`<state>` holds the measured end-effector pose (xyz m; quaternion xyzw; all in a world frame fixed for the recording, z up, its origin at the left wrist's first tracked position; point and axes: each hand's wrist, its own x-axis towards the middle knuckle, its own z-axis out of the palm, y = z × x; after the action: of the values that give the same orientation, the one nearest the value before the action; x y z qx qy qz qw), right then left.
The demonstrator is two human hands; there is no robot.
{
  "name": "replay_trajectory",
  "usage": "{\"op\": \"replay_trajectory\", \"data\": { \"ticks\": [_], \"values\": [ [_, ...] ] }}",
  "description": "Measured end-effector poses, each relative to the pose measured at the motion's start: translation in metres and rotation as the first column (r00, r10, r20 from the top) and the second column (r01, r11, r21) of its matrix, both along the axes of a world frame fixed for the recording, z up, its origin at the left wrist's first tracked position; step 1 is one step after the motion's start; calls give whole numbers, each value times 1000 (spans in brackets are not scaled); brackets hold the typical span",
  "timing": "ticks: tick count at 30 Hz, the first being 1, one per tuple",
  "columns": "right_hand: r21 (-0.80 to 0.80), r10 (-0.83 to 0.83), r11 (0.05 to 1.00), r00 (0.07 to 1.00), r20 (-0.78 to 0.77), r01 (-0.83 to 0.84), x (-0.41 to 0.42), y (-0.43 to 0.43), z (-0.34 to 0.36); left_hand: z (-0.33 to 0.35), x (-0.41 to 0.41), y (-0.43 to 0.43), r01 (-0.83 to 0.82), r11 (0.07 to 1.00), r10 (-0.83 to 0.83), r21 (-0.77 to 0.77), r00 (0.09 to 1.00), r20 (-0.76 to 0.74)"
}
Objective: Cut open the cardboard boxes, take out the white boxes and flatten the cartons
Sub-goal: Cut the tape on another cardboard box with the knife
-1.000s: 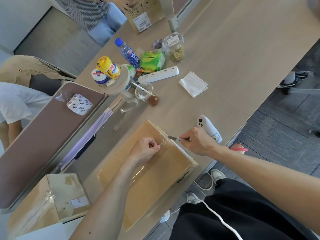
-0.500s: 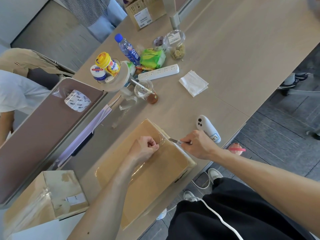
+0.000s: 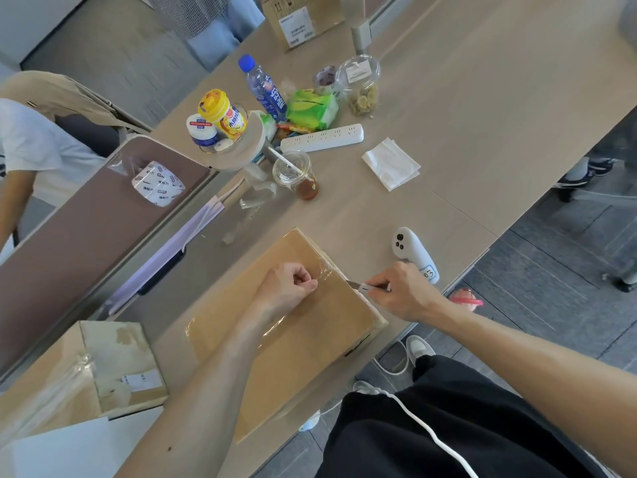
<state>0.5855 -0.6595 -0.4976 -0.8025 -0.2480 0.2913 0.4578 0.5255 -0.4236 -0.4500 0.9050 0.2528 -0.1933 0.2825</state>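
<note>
Cutting barely begun: cardboard box [image 3: 286, 326] lies shut at the near edge of the table [image 3: 482, 115], left hand [image 3: 289, 288] curled and pinching its clear tape [image 3: 325, 270], right hand [image 3: 400, 291] gripping a small knife [image 3: 362, 287] at its right edge; no white boxes out, nothing flattened.

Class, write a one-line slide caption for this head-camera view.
Left hand pinches clear tape on a cardboard box while the right hand holds a small knife at its edge.
</note>
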Motion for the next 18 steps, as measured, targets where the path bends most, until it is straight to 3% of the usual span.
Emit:
{"op": "replay_trajectory", "data": {
  "ticks": [4, 7, 10, 15, 18],
  "values": [
    [-114, -132, 985, 991, -19, 129, 9, -1, 10, 1, -15, 0, -21, 998, 27, -63, 995, 99],
    [-70, -211, 976, 971, -115, 204, 11, 9, 25, 4, -33, 9, -85, 992, 103, -97, 975, 199],
    [44, -246, 961, 916, -318, 273, 2, 33, 43, 7, -55, 25, -198, 975, 217, -98, 943, 253],
    [196, -68, 961, 856, -512, 193, -26, 85, 65, 16, -88, 39, -341, 890, 416, -304, 878, 234],
    [248, 40, 962, 845, -533, 110, -46, 121, 74, 25, -108, 41, -326, 825, 469, -462, 851, 236]
  ]
}}
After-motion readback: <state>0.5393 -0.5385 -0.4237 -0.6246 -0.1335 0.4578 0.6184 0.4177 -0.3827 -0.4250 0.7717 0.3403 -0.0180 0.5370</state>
